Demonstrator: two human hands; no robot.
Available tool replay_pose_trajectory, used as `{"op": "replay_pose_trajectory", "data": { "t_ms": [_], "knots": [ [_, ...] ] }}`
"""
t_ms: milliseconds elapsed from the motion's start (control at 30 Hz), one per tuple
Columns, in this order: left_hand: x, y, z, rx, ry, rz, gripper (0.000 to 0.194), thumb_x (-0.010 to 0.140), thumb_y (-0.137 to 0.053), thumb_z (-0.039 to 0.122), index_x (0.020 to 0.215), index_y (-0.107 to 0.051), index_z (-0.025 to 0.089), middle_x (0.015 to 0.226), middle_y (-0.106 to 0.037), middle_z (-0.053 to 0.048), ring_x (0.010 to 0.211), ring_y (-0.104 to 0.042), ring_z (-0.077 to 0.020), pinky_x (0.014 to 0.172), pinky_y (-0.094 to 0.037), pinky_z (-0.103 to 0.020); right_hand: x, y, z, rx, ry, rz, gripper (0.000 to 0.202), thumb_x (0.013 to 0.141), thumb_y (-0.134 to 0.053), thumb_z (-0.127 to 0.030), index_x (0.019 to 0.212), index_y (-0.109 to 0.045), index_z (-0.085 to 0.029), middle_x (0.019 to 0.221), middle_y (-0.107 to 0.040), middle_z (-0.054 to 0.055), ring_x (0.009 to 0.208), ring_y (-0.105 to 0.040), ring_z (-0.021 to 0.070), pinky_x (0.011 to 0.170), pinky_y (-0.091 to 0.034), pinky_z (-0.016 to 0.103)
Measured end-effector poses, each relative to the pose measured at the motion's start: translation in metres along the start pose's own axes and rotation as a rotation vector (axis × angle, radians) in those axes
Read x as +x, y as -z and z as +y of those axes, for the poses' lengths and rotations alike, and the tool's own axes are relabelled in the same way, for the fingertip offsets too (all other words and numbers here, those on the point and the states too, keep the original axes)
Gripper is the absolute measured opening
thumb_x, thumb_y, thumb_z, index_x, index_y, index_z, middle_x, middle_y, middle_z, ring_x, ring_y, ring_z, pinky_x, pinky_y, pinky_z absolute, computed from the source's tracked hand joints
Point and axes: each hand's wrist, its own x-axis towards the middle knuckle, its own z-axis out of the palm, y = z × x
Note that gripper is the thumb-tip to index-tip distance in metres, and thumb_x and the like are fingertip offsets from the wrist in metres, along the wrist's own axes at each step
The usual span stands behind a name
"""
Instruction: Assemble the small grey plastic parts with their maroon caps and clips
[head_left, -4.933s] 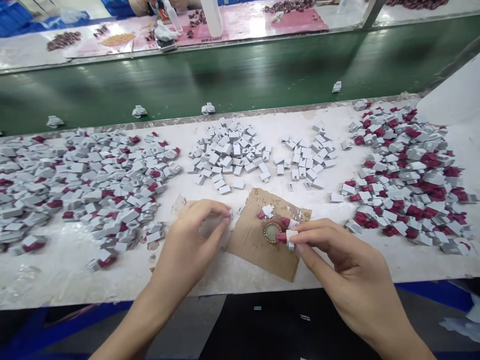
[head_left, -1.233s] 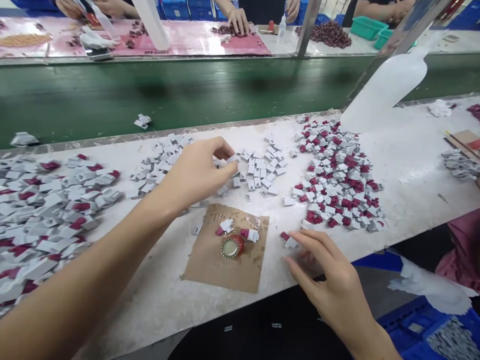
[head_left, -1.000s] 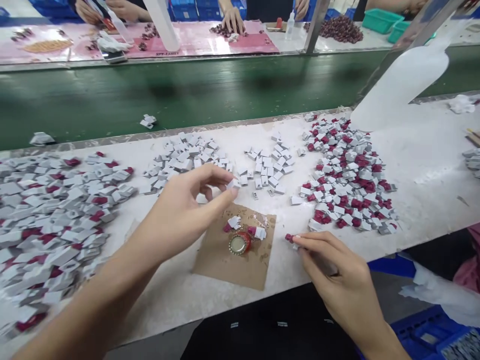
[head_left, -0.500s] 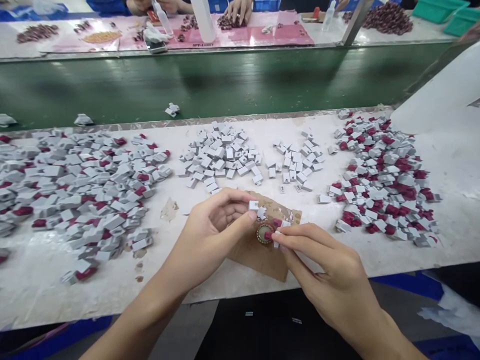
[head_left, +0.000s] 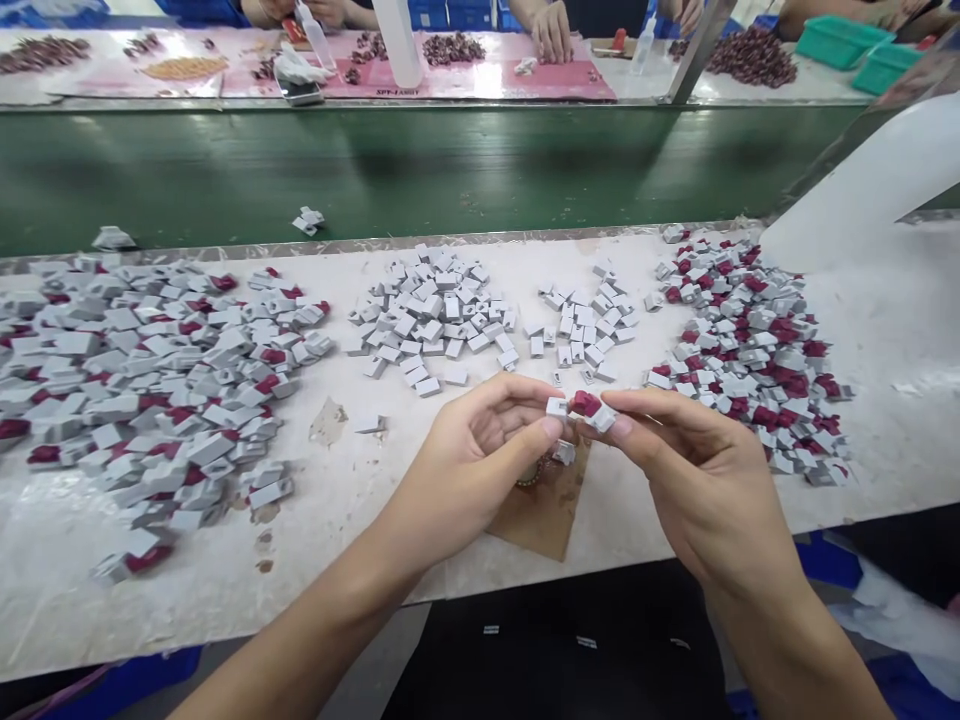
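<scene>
Between thumb and fingertips, my left hand (head_left: 480, 460) pinches a small light-grey plastic block (head_left: 556, 407) with a notch in its end. My right hand (head_left: 690, 460) pinches a grey-and-dark-red plastic piece (head_left: 592, 408), its red part turned toward the block. The two pieces are very close; whether they touch I cannot tell. Below them lies a brown cardboard sheet (head_left: 536, 520). On it, partly hidden by my left hand, is a round dish with a beaded rim (head_left: 529, 476). Another small grey piece (head_left: 564, 453) sits beside the dish.
Grey-and-red pieces form a wide pile (head_left: 165, 370) at left and another pile (head_left: 757, 350) at right. Plain grey blocks (head_left: 435, 310) lie in the middle. Beyond runs a green conveyor belt (head_left: 450, 170), with co-workers' hands (head_left: 551, 32) at the far table. A white post (head_left: 862, 190) rises at right.
My right hand has lifted a grey-and-red piece from the dish and brought it up to the left hand's block. Both hands sit further right in view.
</scene>
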Motion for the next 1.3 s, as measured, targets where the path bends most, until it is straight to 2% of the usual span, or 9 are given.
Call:
{"op": "replay_pose_trajectory", "data": {
  "t_ms": [233,500,633,767,900,1000,1067,1167,1300],
  "knots": [
    [0.003,-0.002,0.0,0.024,-0.014,0.004,0.016,0.103,-0.087,0.035,0.112,-0.081,0.024,0.101,-0.085,-0.005,0.089,-0.08,-0.0209,0.078,-0.067,-0.03,0.0,0.001,0.001,-0.037,0.024,-0.02,0.013,0.101,-0.091,-0.033,0.111,-0.094,-0.039,0.113,-0.092,0.002,0.106,-0.089,0.0267,0.09,-0.077,0.039],
    [0.006,-0.003,0.015,0.263,-0.117,-0.071,0.006,0.105,-0.082,0.031,0.11,-0.081,0.027,0.102,-0.086,-0.004,0.094,-0.083,-0.0251,0.081,-0.068,-0.036,0.008,0.009,-0.018,-0.135,0.057,-0.104,0.011,0.095,-0.093,-0.027,0.1,-0.096,-0.036,0.106,-0.092,0.004,0.096,-0.088,0.0268,0.079,-0.076,0.035],
    [0.03,0.0,0.027,0.462,-0.166,-0.155,0.005,0.104,-0.076,0.021,0.108,-0.077,0.024,0.104,-0.085,-0.004,0.097,-0.083,-0.0239,0.083,-0.068,-0.035,0.024,0.015,-0.013,-0.202,0.059,-0.046,0.008,0.092,-0.094,-0.032,0.1,-0.096,-0.035,0.104,-0.092,0.005,0.093,-0.089,0.0258,0.079,-0.076,0.033],
    [0.064,0.004,0.034,0.656,-0.26,-0.212,0.006,0.104,-0.074,0.022,0.109,-0.077,0.023,0.107,-0.086,-0.007,0.1,-0.082,-0.0251,0.086,-0.066,-0.038,0.048,0.015,-0.008,-0.238,0.072,-0.005,0.01,0.088,-0.094,-0.032,0.097,-0.094,-0.029,0.1,-0.092,0.006,0.093,-0.089,0.0277,0.083,-0.076,0.038],
    [0.099,0.007,0.047,0.735,-0.311,-0.225,0.008,0.1,-0.079,0.028,0.104,-0.082,0.022,0.1,-0.086,-0.006,0.093,-0.081,-0.0242,0.087,-0.063,-0.039,0.077,0.02,-0.008,-0.379,0.119,-0.012,0.019,0.094,-0.086,-0.038,0.106,-0.093,-0.024,0.1,-0.091,0.008,0.093,-0.088,0.0279,0.085,-0.075,0.041],
    [0.129,0.016,0.063,0.852,-0.343,-0.11,0.009,0.098,-0.08,0.031,0.101,-0.083,0.023,0.103,-0.087,-0.007,0.095,-0.08,-0.0254,0.088,-0.061,-0.041,0.101,0.034,-0.011,-0.641,0.174,0.062,0.031,0.102,-0.075,-0.04,0.124,-0.089,-0.023,0.115,-0.09,0.01,0.098,-0.086,0.0283,0.085,-0.073,0.043],
    [0.153,0.028,0.076,0.942,-0.343,0.085,0.006,0.096,-0.079,0.029,0.096,-0.081,0.023,0.109,-0.086,-0.009,0.1,-0.077,-0.0266,0.09,-0.059,-0.042,0.117,0.046,-0.011,-0.779,0.189,0.155,0.032,0.103,-0.07,-0.032,0.127,-0.086,-0.021,0.123,-0.087,0.013,0.102,-0.083,0.0299,0.088,-0.07,0.046],
    [0.19,0.052,0.09,0.96,-0.223,0.333,0.014,0.091,-0.081,0.036,0.093,-0.077,0.023,0.11,-0.083,-0.007,0.104,-0.073,-0.0252,0.091,-0.055,-0.043,0.139,0.062,-0.007,-0.958,0.173,0.228,0.03,0.096,-0.069,-0.02,0.119,-0.088,-0.02,0.117,-0.085,0.014,0.102,-0.079,0.0328,0.095,-0.064,0.05],
    [0.233,0.082,0.093,0.952,-0.085,0.411,0.029,0.088,-0.075,0.05,0.081,-0.068,0.022,0.08,-0.072,0.0,0.104,-0.068,-0.022,0.087,-0.048,-0.042,0.16,0.067,0.004,-1.127,0.143,0.198,0.022,0.092,-0.076,-0.024,0.11,-0.089,-0.021,0.111,-0.084,0.015,0.104,-0.076,0.0364,0.093,-0.06,0.049]
  ]
}}
